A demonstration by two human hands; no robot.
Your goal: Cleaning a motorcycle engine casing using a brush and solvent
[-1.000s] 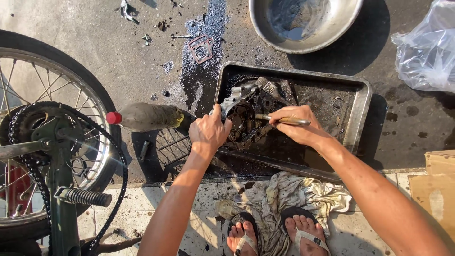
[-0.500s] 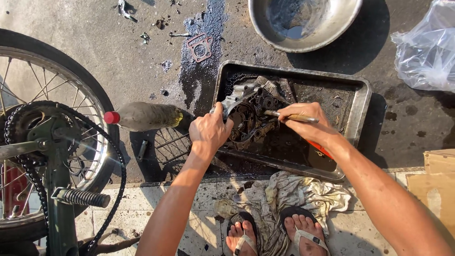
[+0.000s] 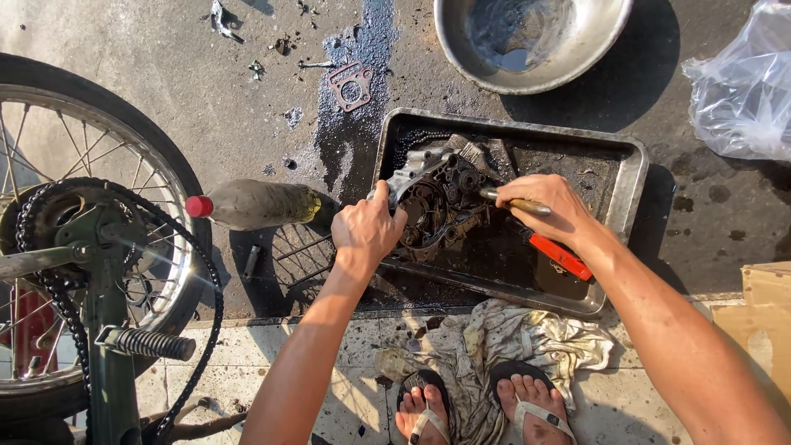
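Gripping the near edge of the greasy engine casing, the left hand is closed around it and steadies it upright in the oily metal tray; the right hand is wrapped around a small brush whose tip meets the casing's right side; compared with a second ago the casing has turned slightly and the brush hand has slid rightward, which suggests the scrubbing is moving on to a fresh area; a red-handled tool lies in the tray beneath the right wrist; beyond the tray stand a metal basin and a gasket on wet concrete; a dirty bottle and the motorcycle wheel crowd the left; a rag lies by the sandalled feet.
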